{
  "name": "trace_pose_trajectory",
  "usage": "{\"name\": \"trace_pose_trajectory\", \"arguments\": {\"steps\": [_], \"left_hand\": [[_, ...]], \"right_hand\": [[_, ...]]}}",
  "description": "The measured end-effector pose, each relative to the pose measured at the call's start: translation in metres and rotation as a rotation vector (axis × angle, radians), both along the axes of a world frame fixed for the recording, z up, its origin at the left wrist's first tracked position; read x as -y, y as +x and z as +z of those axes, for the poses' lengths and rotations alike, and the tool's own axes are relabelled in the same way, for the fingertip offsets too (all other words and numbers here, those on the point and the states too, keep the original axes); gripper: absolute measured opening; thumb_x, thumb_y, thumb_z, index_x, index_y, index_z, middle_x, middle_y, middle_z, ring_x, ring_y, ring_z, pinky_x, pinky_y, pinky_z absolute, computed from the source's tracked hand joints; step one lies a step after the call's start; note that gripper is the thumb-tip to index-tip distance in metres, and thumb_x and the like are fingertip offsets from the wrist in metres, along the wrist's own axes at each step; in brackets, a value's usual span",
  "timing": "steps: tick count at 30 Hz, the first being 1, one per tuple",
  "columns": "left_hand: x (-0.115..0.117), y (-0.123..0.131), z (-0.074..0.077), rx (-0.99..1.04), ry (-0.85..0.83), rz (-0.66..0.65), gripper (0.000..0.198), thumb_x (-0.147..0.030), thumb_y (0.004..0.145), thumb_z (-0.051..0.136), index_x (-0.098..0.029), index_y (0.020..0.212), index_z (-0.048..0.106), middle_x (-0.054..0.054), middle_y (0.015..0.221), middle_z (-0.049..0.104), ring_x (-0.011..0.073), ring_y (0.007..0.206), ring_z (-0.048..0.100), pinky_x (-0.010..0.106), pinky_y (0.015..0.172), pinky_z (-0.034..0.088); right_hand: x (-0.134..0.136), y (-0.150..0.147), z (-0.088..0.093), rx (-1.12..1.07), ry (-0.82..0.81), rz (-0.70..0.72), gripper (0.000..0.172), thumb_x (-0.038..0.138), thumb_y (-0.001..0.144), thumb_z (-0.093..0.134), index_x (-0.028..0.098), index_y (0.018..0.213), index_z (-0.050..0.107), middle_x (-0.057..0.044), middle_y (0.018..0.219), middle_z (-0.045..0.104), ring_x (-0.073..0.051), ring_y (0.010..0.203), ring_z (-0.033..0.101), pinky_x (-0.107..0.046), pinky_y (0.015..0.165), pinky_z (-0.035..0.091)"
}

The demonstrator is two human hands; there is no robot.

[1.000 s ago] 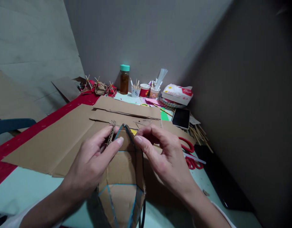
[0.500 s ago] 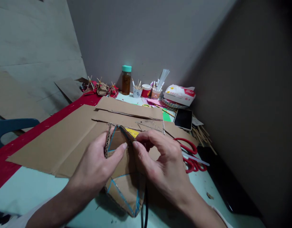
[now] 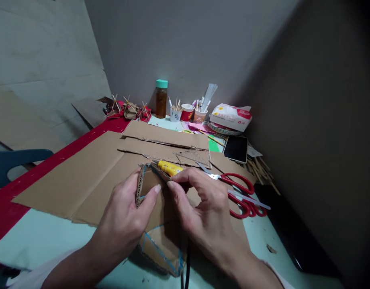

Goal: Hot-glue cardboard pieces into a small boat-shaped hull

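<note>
Between my hands is a folded cardboard piece (image 3: 163, 237) marked with blue lines, its walls standing up around a hollow. My left hand (image 3: 127, 204) grips its left wall, thumb on the inner side. The fingers of my right hand (image 3: 203, 200) pinch the upper right wall, closed on its edge. Just beyond that edge lies a yellow glue gun (image 3: 169, 167), partly hidden by the cardboard and my right fingers. Red-handled scissors (image 3: 237, 182) rest to the right of my right hand. A black cord (image 3: 187, 269) runs below the cardboard piece.
Large cardboard sheets (image 3: 85, 172) cover the middle and left of the table. At the back stand a bottle with a teal lid (image 3: 161, 100), paper cups (image 3: 187, 112) and a tissue pack (image 3: 229, 116). A phone (image 3: 236, 148) and thin sticks (image 3: 260, 172) lie at right.
The view has shifted slightly. More of the yellow glue gun and the scissors' blades now shows beyond the cardboard piece. Both hands keep nearly the same hold.
</note>
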State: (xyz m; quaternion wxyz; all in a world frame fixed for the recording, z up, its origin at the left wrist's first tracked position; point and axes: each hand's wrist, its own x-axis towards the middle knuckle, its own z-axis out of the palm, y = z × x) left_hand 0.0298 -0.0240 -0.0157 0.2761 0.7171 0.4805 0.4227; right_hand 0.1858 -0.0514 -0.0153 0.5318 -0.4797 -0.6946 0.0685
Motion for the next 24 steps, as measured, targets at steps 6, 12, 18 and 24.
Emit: {"name": "trace_pose_trajectory", "arguments": {"steps": [6, 12, 18, 24], "left_hand": [[0.0005, 0.0044, -0.0001, 0.001, 0.008, -0.035, 0.014, -0.035, 0.088, 0.052, -0.022, 0.084, 0.058, 0.008, 0.084, 0.071, 0.0241, 0.080, 0.071, 0.041, 0.076, 0.058], [-0.0008, 0.0023, -0.0033, -0.005, 0.020, -0.029, 0.014, -0.034, 0.088, 0.052, -0.022, 0.087, 0.059, 0.009, 0.089, 0.074, 0.0248, 0.083, 0.072, 0.040, 0.078, 0.059], [-0.0042, 0.0009, -0.0073, 0.015, 0.052, -0.027, 0.011, -0.033, 0.087, 0.054, -0.023, 0.086, 0.060, 0.008, 0.084, 0.074, 0.0246, 0.077, 0.072, 0.041, 0.075, 0.060], [-0.0032, 0.0013, -0.0053, 0.001, -0.003, -0.021, 0.015, -0.035, 0.086, 0.051, -0.022, 0.084, 0.059, 0.009, 0.083, 0.072, 0.0260, 0.079, 0.071, 0.045, 0.079, 0.059]], "right_hand": [[-0.0003, -0.0027, -0.0043, -0.017, -0.026, 0.008, 0.013, 0.011, 0.089, 0.059, 0.017, 0.078, 0.062, -0.001, 0.073, 0.065, -0.014, 0.065, 0.058, -0.026, 0.061, 0.044], [-0.0021, -0.0029, -0.0064, -0.038, -0.035, 0.025, 0.013, 0.010, 0.090, 0.057, 0.017, 0.079, 0.061, -0.002, 0.075, 0.065, -0.014, 0.067, 0.058, -0.027, 0.063, 0.045], [-0.0022, -0.0040, -0.0069, -0.031, -0.025, 0.037, 0.014, 0.011, 0.091, 0.056, 0.017, 0.079, 0.060, -0.002, 0.075, 0.065, -0.014, 0.066, 0.058, -0.027, 0.063, 0.046], [-0.0014, -0.0038, -0.0083, -0.028, -0.008, 0.029, 0.013, 0.010, 0.090, 0.057, 0.016, 0.079, 0.061, -0.001, 0.075, 0.064, -0.013, 0.067, 0.057, -0.025, 0.063, 0.044]]}}
